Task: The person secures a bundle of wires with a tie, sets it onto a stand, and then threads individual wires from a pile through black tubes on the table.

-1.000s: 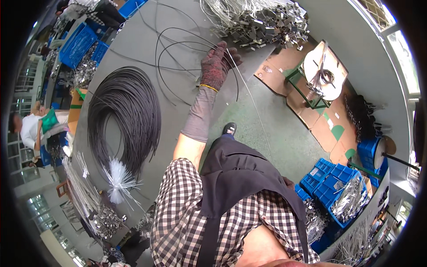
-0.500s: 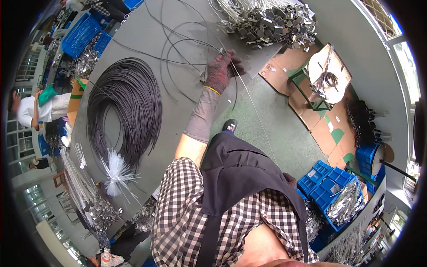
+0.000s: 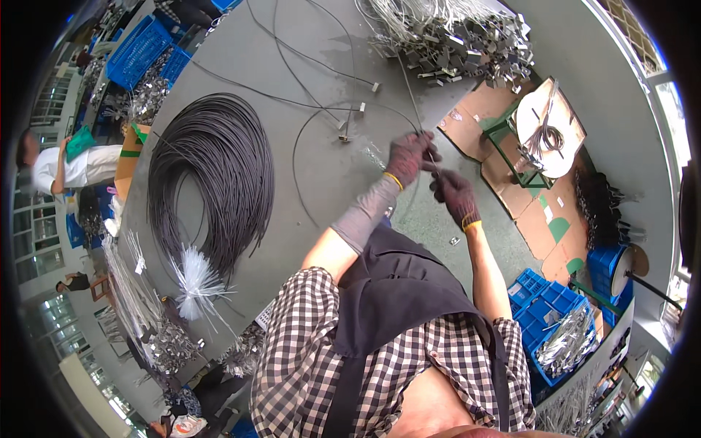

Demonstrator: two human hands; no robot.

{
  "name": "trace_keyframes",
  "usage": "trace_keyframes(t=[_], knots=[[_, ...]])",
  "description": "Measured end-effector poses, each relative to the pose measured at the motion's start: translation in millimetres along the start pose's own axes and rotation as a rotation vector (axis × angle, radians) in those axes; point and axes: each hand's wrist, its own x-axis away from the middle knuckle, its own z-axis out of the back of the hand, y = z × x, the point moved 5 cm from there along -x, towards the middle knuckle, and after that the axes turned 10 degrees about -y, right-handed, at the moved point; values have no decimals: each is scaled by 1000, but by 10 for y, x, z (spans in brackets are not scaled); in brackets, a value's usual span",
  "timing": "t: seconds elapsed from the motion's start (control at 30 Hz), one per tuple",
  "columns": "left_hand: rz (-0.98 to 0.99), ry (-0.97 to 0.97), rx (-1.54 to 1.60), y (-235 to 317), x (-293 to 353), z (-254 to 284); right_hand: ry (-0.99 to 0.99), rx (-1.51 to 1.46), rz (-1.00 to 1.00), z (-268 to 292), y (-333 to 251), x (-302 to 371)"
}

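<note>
My left hand (image 3: 410,156), in a dark red and grey glove with a yellow cuff, is closed around a thin grey cable (image 3: 409,86) at the table's edge. From there the cable runs up the grey table. My right hand (image 3: 456,196), gloved the same way, is just below and to the right, fingers pinched on a short length of the cable (image 3: 434,162) between the hands. Its exact end is hidden by the fingers. Beyond my left hand, several cables with small connectors (image 3: 344,137) lie loose on the table.
A large coil of dark cables (image 3: 212,175) lies on the left, with a bundle of clear ties (image 3: 196,281) below it. Many metal-ended pieces (image 3: 467,47) are heaped at the far right. Blue crates (image 3: 544,310) stand at lower right, near flattened cardboard (image 3: 531,223) and a green stand (image 3: 512,157).
My right hand has come up from beside the apron to meet my left hand. The left hand has moved right and nearer, and the connector ends now lie apart on the table.
</note>
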Motion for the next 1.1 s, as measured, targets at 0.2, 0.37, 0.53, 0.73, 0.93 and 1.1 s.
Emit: trace_keyframes(t=[0.2, 0.37, 0.53, 0.73, 0.93, 1.1], knots=[[-75, 213, 27, 984, -157, 725, -157, -77, -231, -234, 685, 333], [-30, 140, 171, 619, -152, 280, -44, 326, 144, -418, -623, -463], [-252, 126, 68, 1447, -230, 371, -63, 586, 345, -268, -777, -469], [17, 305, -117, 1327, -309, 883, -252, -70, -100, -559, -437, -103], [-72, 190, -106, 1273, -232, 907, -102, -298, -184, -419, -88, -422], [-97, 190, -278, 901, -159, 608, -31, -114, -28, -499, -919, -1014]])
